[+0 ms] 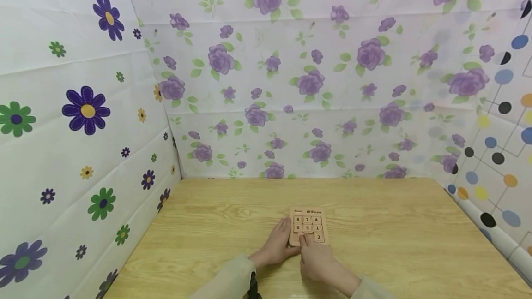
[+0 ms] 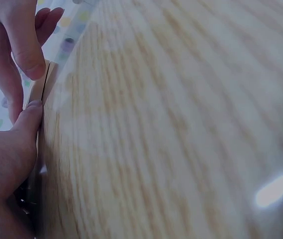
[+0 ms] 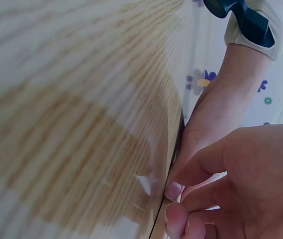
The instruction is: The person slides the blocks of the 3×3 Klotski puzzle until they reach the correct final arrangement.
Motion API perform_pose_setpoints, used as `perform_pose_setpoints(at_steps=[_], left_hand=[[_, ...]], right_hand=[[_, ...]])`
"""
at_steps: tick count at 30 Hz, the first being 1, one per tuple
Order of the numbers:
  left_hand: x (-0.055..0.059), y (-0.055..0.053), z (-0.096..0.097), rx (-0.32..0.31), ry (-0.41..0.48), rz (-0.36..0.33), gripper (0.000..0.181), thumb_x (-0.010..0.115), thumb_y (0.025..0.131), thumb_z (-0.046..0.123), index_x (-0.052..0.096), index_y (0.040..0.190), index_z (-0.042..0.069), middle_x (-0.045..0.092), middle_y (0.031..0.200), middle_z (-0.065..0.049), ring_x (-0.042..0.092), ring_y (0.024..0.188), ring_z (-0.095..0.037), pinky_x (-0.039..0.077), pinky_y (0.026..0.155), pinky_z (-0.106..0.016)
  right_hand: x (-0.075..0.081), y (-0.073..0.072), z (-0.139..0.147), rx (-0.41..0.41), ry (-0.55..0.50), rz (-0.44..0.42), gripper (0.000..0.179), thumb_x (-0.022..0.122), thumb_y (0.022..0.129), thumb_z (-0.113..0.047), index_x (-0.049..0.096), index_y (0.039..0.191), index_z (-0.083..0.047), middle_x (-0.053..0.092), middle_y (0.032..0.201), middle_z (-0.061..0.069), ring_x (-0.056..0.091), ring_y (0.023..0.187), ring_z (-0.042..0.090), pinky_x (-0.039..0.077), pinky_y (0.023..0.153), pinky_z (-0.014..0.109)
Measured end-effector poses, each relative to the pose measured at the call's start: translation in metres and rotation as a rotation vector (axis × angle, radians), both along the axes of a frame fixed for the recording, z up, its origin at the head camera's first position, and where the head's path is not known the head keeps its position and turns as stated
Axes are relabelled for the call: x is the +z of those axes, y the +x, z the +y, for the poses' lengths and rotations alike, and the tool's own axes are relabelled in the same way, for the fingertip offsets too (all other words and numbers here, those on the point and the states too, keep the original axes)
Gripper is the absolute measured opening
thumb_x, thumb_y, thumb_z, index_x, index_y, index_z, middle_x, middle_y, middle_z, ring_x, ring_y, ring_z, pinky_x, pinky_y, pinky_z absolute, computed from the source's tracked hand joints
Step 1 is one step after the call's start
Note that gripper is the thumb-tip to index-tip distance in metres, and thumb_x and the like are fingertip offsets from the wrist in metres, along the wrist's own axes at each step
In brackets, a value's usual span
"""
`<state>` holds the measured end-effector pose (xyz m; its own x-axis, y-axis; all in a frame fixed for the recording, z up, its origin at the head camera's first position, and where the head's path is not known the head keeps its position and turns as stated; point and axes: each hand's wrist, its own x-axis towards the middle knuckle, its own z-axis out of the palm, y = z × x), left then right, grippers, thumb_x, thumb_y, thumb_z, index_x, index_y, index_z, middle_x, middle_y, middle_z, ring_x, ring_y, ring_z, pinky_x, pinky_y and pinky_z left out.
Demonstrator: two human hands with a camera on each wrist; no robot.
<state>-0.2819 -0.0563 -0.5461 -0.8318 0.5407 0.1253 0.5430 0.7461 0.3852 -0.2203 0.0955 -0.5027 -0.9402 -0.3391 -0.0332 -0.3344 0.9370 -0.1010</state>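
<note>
A wooden number slide puzzle [image 1: 308, 210] lies flat on the table. Its upper rows read 8 7 4 and 6 5 1, and a tile marked 2 [image 1: 318, 237] sits at the bottom right. My left hand [image 1: 276, 243] holds the board, fingers along its left side and thumb at the near left corner. Over the bottom row, my right hand [image 1: 317, 260] touches the lower left tiles with its fingertips, covering part of that row. From the left wrist, the left thumb [image 2: 29, 117] presses the board's edge [image 2: 38, 89]. The right fingers [image 3: 181, 216] appear bent in the right wrist view.
The wood-grain table [image 1: 216, 216] extends around the puzzle on all sides. Flower-printed sheets [image 1: 307, 82] hang behind and at the left, with a dotted sheet [image 1: 498, 151] at the right. A black device [image 1: 252, 285] is strapped at the left sleeve.
</note>
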Motion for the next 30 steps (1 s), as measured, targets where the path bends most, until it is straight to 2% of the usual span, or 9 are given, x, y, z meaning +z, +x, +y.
perform_pose_setpoints(at_steps=[3, 6, 8, 11, 13, 20, 22, 26, 30], left_hand=[[-0.002, 0.0, 0.0, 0.004, 0.005, -0.008, 0.097, 0.064, 0.088, 0.05, 0.02, 0.148, -0.012, 0.024, 0.155, -0.029, 0.023, 0.146, -0.039, 0.022, 0.121, -0.049], [-0.002, 0.0, 0.0, 0.002, 0.019, -0.015, 0.098, 0.064, 0.088, 0.05, 0.02, 0.148, -0.013, 0.023, 0.155, -0.029, 0.022, 0.146, -0.039, 0.021, 0.121, -0.049], [-0.002, 0.0, 0.0, -0.002, 0.029, -0.017, 0.098, 0.065, 0.088, 0.05, 0.019, 0.148, -0.013, 0.023, 0.155, -0.03, 0.022, 0.146, -0.04, 0.021, 0.121, -0.049], [-0.001, 0.001, 0.0, -0.013, 0.049, -0.012, 0.099, 0.065, 0.088, 0.049, 0.019, 0.148, -0.014, 0.023, 0.155, -0.03, 0.022, 0.146, -0.04, 0.021, 0.12, -0.05], [-0.002, 0.001, 0.0, -0.021, 0.058, -0.004, 0.099, 0.066, 0.087, 0.049, 0.019, 0.148, -0.014, 0.023, 0.155, -0.031, 0.023, 0.146, -0.041, 0.021, 0.12, -0.051], [-0.003, 0.001, 0.0, -0.03, 0.068, 0.003, 0.098, 0.066, 0.088, 0.048, 0.019, 0.148, -0.014, 0.024, 0.154, -0.031, 0.023, 0.145, -0.041, 0.021, 0.12, -0.051], [-0.003, 0.001, 0.0, -0.03, 0.072, -0.009, 0.099, 0.066, 0.088, 0.048, 0.017, 0.148, -0.014, 0.022, 0.155, -0.031, 0.022, 0.146, -0.04, 0.02, 0.121, -0.05], [-0.002, 0.001, 0.0, -0.027, 0.075, -0.017, 0.098, 0.066, 0.088, 0.047, 0.018, 0.148, -0.014, 0.022, 0.155, -0.031, 0.022, 0.146, -0.041, 0.02, 0.121, -0.051], [0.001, 0.001, 0.0, -0.027, 0.07, -0.017, 0.098, 0.066, 0.088, 0.047, 0.019, 0.148, -0.014, 0.022, 0.155, -0.032, 0.022, 0.146, -0.041, 0.019, 0.121, -0.051]], right_hand=[[-0.001, 0.001, 0.001, -0.009, -0.003, -0.002, 0.055, 0.061, 0.087, -0.021, 0.052, 0.134, 0.006, 0.051, 0.139, 0.023, 0.065, 0.101, 0.033, 0.059, 0.064, 0.038], [-0.001, 0.001, 0.003, -0.023, -0.013, -0.017, 0.056, 0.061, 0.087, -0.02, 0.051, 0.135, 0.006, 0.05, 0.141, 0.023, 0.065, 0.084, 0.026, 0.052, 0.049, 0.03], [-0.001, 0.002, 0.004, -0.034, -0.015, -0.03, 0.056, 0.061, 0.087, -0.02, 0.051, 0.136, 0.005, 0.05, 0.142, 0.023, 0.062, 0.074, 0.022, 0.047, 0.045, 0.027], [0.001, 0.004, 0.005, -0.045, -0.011, -0.036, 0.056, 0.062, 0.087, -0.02, 0.05, 0.136, 0.005, 0.05, 0.142, 0.023, 0.057, 0.066, 0.02, 0.047, 0.044, 0.027], [0.002, 0.005, 0.006, -0.048, -0.003, -0.029, 0.056, 0.062, 0.087, -0.021, 0.051, 0.136, 0.005, 0.051, 0.141, 0.022, 0.056, 0.064, 0.02, 0.049, 0.046, 0.029], [0.002, 0.006, 0.008, -0.043, 0.012, -0.013, 0.055, 0.062, 0.087, -0.022, 0.052, 0.134, 0.005, 0.052, 0.14, 0.022, 0.063, 0.078, 0.025, 0.055, 0.053, 0.035], [0.002, 0.005, 0.009, -0.042, 0.005, -0.017, 0.055, 0.062, 0.087, -0.022, 0.052, 0.134, 0.005, 0.052, 0.14, 0.022, 0.063, 0.078, 0.025, 0.053, 0.05, 0.033], [0.002, 0.005, 0.011, -0.03, -0.006, -0.024, 0.055, 0.062, 0.087, -0.022, 0.052, 0.134, 0.006, 0.051, 0.141, 0.023, 0.06, 0.073, 0.023, 0.042, 0.042, 0.025], [0.003, 0.004, 0.013, -0.028, -0.018, -0.031, 0.055, 0.062, 0.087, -0.021, 0.051, 0.134, 0.007, 0.05, 0.141, 0.024, 0.056, 0.068, 0.021, 0.038, 0.041, 0.025]])
